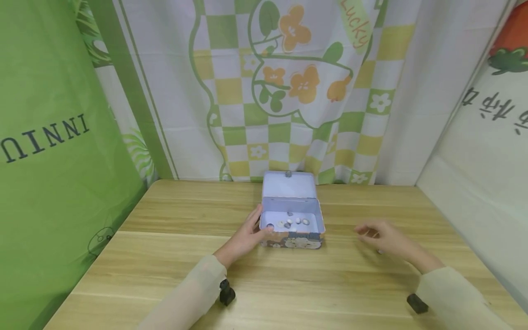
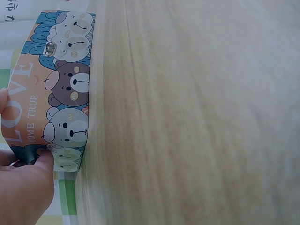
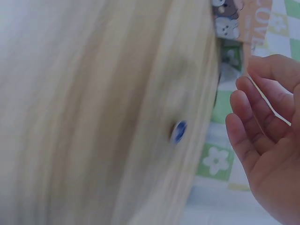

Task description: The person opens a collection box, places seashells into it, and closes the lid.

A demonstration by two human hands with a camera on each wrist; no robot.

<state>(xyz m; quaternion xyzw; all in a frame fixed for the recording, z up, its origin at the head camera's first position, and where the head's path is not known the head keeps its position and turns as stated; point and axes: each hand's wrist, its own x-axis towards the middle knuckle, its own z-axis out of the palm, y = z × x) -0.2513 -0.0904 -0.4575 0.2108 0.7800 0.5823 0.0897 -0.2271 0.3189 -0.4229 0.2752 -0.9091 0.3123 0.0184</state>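
Observation:
A printed tin box (image 1: 291, 239) with bears and the word LOVE on it stands on the table, its hinged lid (image 1: 289, 184) raised. Several small pale and grey roundish pieces (image 1: 298, 221) lie inside on its floor. My left hand (image 1: 246, 233) grips the box's left side, thumb over the front corner; the left wrist view shows the hand (image 2: 30, 183) at the box's end. To the right of the box, my right hand (image 1: 383, 236) hovers with loosely bent fingers, nothing visible in them. Below it lies a small round blue-and-white piece (image 3: 178, 131), apart from the fingers.
The wooden table (image 1: 185, 266) ends at a patterned curtain (image 1: 231, 91) just behind the box. Green cloth (image 1: 49, 192) hangs at the left and pale cloth (image 1: 486, 183) at the right. A thin dark cord (image 1: 99, 238) hangs by the left edge.

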